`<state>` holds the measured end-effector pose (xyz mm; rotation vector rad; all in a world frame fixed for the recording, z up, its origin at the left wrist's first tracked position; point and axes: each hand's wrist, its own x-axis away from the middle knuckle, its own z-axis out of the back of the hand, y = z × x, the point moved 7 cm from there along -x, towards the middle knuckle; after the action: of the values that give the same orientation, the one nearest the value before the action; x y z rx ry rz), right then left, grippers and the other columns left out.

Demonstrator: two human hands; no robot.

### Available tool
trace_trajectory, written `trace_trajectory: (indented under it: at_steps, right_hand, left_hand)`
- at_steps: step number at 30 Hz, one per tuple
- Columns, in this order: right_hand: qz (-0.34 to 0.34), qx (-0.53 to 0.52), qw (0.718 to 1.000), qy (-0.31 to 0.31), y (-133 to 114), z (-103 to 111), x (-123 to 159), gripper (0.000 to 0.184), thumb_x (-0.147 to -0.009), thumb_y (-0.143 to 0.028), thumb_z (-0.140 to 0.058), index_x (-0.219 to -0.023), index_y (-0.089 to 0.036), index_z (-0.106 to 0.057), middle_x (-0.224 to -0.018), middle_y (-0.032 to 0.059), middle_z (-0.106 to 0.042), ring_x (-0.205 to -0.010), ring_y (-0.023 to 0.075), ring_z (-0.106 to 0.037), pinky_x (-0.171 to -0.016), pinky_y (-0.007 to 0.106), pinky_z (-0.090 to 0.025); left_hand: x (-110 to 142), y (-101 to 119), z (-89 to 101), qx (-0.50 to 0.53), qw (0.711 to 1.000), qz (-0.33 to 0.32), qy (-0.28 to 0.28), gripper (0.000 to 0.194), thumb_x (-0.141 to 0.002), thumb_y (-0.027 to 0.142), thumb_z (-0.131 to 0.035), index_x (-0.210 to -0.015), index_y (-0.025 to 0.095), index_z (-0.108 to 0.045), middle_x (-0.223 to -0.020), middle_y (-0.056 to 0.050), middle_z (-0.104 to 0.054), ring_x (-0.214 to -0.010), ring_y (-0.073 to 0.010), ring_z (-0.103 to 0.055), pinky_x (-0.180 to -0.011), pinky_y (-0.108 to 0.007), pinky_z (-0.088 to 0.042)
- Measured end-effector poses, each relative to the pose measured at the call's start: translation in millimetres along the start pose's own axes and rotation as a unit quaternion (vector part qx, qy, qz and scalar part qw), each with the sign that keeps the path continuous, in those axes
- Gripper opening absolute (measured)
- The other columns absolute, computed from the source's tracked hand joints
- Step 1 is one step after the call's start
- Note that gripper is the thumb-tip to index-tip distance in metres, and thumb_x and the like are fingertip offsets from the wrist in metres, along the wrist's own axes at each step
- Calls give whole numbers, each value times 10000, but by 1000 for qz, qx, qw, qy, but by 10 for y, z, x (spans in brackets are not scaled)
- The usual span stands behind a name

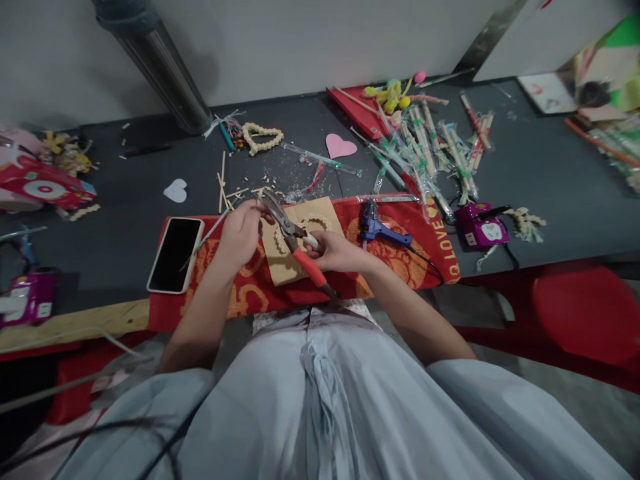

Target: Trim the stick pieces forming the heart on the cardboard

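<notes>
A pair of pliers (288, 227) with an orange-red handle lies slantwise in front of me, jaws up and to the left, over a tan board (280, 270). My right hand (333, 251) is closed around the whitish part on the handle side of the pliers. My left hand (243, 230) has its fingers curled in beside the jaws; whatever they pinch is hidden. Beneath the pliers, a ring of small cream pieces (323, 219) shows on the board. Pale thin sticks (223, 175) and small crumbs lie just beyond my left hand.
A red patterned towel (235, 287) lies under the board. On it rest a phone (175, 255) and a blue glue gun (376, 227). Farther back are a beaded heart (263, 139), a pink paper heart (341, 146) and several wrapped sticks (425, 147). A red stool (585, 310) stands right.
</notes>
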<state>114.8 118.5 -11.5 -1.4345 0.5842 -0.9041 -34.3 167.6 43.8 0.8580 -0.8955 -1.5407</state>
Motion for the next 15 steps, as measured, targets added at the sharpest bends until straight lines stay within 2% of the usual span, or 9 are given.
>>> trace_trajectory:
  at_steps: [4, 7, 10, 13, 15]
  right_hand:
    - [-7, -49, 998, -25, 12, -38, 2, 383, -641, -345, -700, -741, -194, -362, -663, -73, -321, -588, 51, -286, -516, 196, -251]
    - [-2, -55, 998, -42, -42, -41, 11, 372, -637, -320, -704, -735, -190, -369, -649, -77, -314, -580, 49, -283, -510, 193, -243]
    - [-19, -55, 997, -60, -77, -36, 36, 265, -678, -297, -639, -740, -182, -409, -636, -74, -328, -556, 51, -289, -489, 193, -227]
    - [-55, -130, 987, -81, -79, -69, 64, 137, -725, -267, -527, -731, -190, -415, -600, -73, -324, -512, 59, -280, -462, 203, -210]
    - [-76, -194, 974, -85, -71, -99, 74, 151, -741, -274, -490, -679, -199, -375, -572, -70, -308, -489, 64, -265, -453, 212, -205]
  left_hand:
    - [17, 30, -6, -79, 997, -3, -10, 173, -814, 213, -391, -708, 195, -526, -663, -7, -550, -659, -146, -512, -656, -265, -406]
    - [32, 60, -12, -101, 995, -8, -12, 189, -813, 229, -398, -715, 195, -555, -730, -32, -603, -719, -171, -546, -723, -282, -427]
    - [46, 87, -13, -99, 995, -18, -18, 222, -815, 235, -394, -757, 187, -603, -775, -46, -632, -794, -187, -574, -822, -302, -437]
    - [62, 112, -22, -91, 995, -24, -36, 282, -834, 251, -373, -858, 187, -647, -882, -55, -669, -900, -198, -591, -876, -309, -435]
    - [70, 124, -22, -91, 995, -25, -43, 308, -838, 248, -367, -919, 196, -659, -939, -51, -680, -935, -199, -592, -892, -308, -432]
